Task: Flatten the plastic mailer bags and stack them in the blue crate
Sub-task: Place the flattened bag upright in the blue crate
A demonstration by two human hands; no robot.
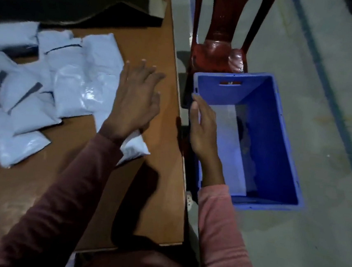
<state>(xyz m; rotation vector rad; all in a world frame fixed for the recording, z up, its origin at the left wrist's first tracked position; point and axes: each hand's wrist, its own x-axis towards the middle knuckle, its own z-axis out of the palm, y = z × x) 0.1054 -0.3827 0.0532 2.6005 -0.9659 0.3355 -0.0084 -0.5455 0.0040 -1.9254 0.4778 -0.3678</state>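
L hand (136, 103): fingers spread above table (58, 186), wrist over a white bag (136, 147). R hand (203, 129): fingers straight, together, at blue crate (277, 143) rim, maybe touching flat bag (230, 151) inside.

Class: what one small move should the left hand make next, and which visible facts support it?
Probably lower the left hand onto the bag beneath it near the edge of the table and press it flat. That hand is open and holds nothing, the bag looks puffy, and the right hand is at the blue crate, where a flat bag already lies.
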